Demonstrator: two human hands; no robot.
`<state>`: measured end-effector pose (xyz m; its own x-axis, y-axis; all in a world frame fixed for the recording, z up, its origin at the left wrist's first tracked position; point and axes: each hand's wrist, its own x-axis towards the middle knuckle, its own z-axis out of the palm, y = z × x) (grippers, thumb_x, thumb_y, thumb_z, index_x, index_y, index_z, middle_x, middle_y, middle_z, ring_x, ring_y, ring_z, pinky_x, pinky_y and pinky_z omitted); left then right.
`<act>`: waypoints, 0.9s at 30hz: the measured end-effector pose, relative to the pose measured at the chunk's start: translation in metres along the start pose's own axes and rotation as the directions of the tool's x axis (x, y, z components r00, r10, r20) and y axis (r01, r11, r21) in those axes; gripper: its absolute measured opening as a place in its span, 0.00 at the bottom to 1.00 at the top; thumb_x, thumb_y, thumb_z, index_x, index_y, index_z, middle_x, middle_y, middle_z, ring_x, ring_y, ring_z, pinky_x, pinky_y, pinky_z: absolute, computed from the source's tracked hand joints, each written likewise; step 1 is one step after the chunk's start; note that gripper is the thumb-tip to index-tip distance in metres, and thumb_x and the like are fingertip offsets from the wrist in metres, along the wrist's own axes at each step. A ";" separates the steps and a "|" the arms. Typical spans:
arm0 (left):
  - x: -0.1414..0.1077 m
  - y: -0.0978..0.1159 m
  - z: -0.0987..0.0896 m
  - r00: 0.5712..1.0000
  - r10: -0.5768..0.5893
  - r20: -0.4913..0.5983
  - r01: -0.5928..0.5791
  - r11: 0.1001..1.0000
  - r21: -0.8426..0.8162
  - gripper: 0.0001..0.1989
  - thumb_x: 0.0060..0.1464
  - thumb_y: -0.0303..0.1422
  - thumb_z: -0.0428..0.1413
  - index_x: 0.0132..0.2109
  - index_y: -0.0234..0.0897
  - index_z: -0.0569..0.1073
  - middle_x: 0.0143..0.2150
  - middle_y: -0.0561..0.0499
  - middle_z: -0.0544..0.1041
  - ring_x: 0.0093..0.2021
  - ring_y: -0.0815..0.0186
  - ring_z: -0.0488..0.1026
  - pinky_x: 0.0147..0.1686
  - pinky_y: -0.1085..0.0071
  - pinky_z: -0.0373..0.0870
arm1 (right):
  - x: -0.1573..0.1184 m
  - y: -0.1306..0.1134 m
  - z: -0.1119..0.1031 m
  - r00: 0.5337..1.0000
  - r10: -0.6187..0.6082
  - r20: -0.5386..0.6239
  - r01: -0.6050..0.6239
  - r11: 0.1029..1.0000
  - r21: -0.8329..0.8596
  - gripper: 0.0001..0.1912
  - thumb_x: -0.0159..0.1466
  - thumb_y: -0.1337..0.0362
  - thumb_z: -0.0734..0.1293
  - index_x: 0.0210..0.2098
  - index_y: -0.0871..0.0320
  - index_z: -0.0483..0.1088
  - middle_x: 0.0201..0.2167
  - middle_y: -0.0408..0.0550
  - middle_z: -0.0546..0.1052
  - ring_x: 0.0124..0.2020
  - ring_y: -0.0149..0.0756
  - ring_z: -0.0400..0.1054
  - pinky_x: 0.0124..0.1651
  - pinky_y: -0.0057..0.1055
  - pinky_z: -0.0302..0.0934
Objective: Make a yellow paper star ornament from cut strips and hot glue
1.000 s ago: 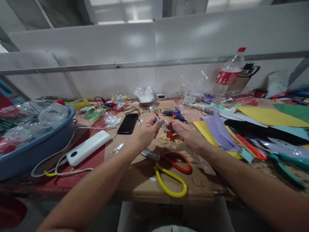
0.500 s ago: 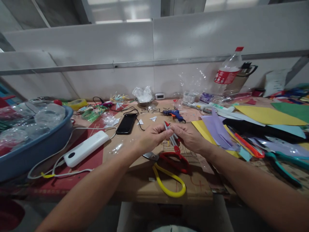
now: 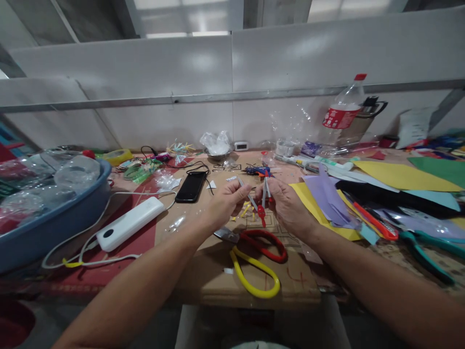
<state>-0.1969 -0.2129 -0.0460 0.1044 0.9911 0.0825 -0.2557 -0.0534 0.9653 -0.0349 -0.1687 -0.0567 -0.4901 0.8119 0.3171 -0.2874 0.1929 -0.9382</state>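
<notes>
Over the cardboard, my left hand (image 3: 229,202) and my right hand (image 3: 287,202) face each other, fingers pinched. Between them is a small red-and-pale-grey piece (image 3: 261,214) made of thin strips that meet at a red lower end; its exact kind is unclear. My left fingers grip one strip leaning left. Two strips, with red at their upper tip, are pinched in my right fingers. Below lie scissors (image 3: 256,291) with one yellow and one red handle loop, blades pointing left. Small yellow bits (image 3: 248,211) rest on the cardboard behind the held piece.
Left are a blue basin (image 3: 85,206) of clear plastic pieces, a white power bank (image 3: 131,224) with a cable, and a black phone (image 3: 190,187). A blue glue gun (image 3: 258,171) lies beyond my hands. Right are coloured sheets (image 3: 399,173), teal-handled pliers (image 3: 423,257) and a plastic bottle (image 3: 343,114).
The strips, close together before, are now spread into a V. My hands have drawn slightly apart, and the red lower end is more visible.
</notes>
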 end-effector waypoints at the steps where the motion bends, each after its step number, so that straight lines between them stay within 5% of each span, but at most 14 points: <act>1: 0.000 0.000 -0.001 1.000 -0.003 -0.027 0.002 1.000 -0.024 0.25 0.46 0.48 0.66 0.28 0.37 0.60 0.18 0.63 0.55 0.15 0.80 0.48 0.15 0.81 0.42 | 0.001 0.000 0.000 1.000 0.011 -0.022 -0.010 0.999 0.039 0.22 0.63 0.43 0.66 0.29 0.57 0.70 0.27 0.43 0.74 0.26 0.28 0.66 0.33 0.27 0.64; 8: 0.005 0.004 -0.008 0.970 0.066 -0.234 -0.100 0.985 -0.139 0.23 0.49 0.44 0.65 0.29 0.37 0.59 0.19 0.64 0.51 0.16 0.80 0.45 0.16 0.81 0.39 | 0.009 -0.002 0.000 0.974 0.157 -0.166 -0.093 0.936 0.340 0.16 0.54 0.52 0.76 0.31 0.56 0.71 0.29 0.42 0.79 0.30 0.31 0.72 0.37 0.30 0.69; 14: 0.005 0.001 -0.005 0.951 0.106 -0.290 -0.142 0.984 -0.109 0.24 0.49 0.45 0.65 0.29 0.37 0.59 0.20 0.63 0.54 0.16 0.80 0.47 0.16 0.81 0.41 | 0.008 0.001 -0.001 0.967 0.247 -0.063 -0.201 0.891 0.407 0.13 0.56 0.58 0.76 0.36 0.55 0.72 0.35 0.42 0.80 0.38 0.31 0.74 0.44 0.30 0.69; 20: 0.004 -0.007 0.000 0.977 0.080 -0.199 -0.090 0.995 -0.041 0.23 0.48 0.47 0.66 0.30 0.36 0.64 0.20 0.61 0.58 0.17 0.79 0.50 0.16 0.81 0.45 | 0.000 0.000 0.008 0.950 0.290 0.117 -0.310 0.920 0.240 0.16 0.54 0.60 0.78 0.39 0.55 0.74 0.30 0.42 0.76 0.27 0.28 0.69 0.31 0.27 0.65; 24: 0.003 -0.001 0.002 0.995 -0.024 -0.097 0.007 0.985 -0.172 0.21 0.47 0.46 0.66 0.32 0.35 0.67 0.21 0.61 0.56 0.18 0.78 0.51 0.17 0.81 0.46 | 0.002 -0.009 0.006 0.950 0.310 0.030 -0.306 0.911 0.276 0.17 0.51 0.61 0.78 0.38 0.59 0.76 0.22 0.38 0.70 0.20 0.21 0.58 0.21 0.21 0.49; 27: 0.006 0.005 -0.004 0.988 -0.119 -0.094 0.079 0.934 -0.349 0.12 0.54 0.38 0.60 0.36 0.31 0.71 0.24 0.57 0.60 0.21 0.76 0.57 0.21 0.80 0.56 | 0.008 -0.014 -0.003 0.959 0.269 -0.083 -0.238 0.931 0.275 0.14 0.49 0.63 0.77 0.33 0.60 0.75 0.20 0.38 0.69 0.20 0.21 0.56 0.20 0.21 0.46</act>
<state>-0.2013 -0.2065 -0.0417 0.0435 0.9975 -0.0564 -0.5661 0.0711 0.8213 -0.0324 -0.1631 -0.0412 -0.4797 0.8765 0.0399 -0.3775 -0.1651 -0.9112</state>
